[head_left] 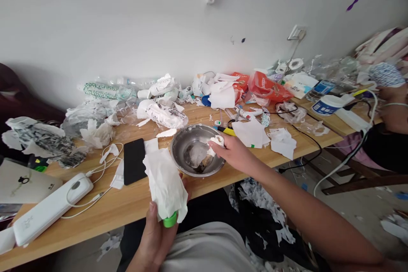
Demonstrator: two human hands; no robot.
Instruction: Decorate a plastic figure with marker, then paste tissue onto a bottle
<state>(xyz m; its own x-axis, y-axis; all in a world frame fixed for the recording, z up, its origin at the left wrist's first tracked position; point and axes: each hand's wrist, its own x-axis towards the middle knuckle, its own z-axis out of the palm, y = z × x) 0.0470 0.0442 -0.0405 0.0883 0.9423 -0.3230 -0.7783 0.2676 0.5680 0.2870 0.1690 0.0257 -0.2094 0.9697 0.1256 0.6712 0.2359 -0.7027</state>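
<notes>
My left hand (159, 231) is wrapped round a bottle covered in white paper (165, 182), its green cap (170, 219) tilted down toward me. Over the right side of a metal bowl (178, 159), my right hand (232, 151) pinches a crumpled wad of white tissue (218, 140). A cloudy, pale wet substance lies in the bowl, with dark patches around it. Close to the bottle, a black phone (134, 161) lies flat on the wooden table.
A white power strip (52, 208) with cables lies at the left. Paper-wrapped bottles (162, 112), red plastic bags (267, 87) and loose paper sheets (251, 132) crowd the back. At the right, a person's arm (395, 110) holds a wrapped object near a blue-and-white tub (328, 105).
</notes>
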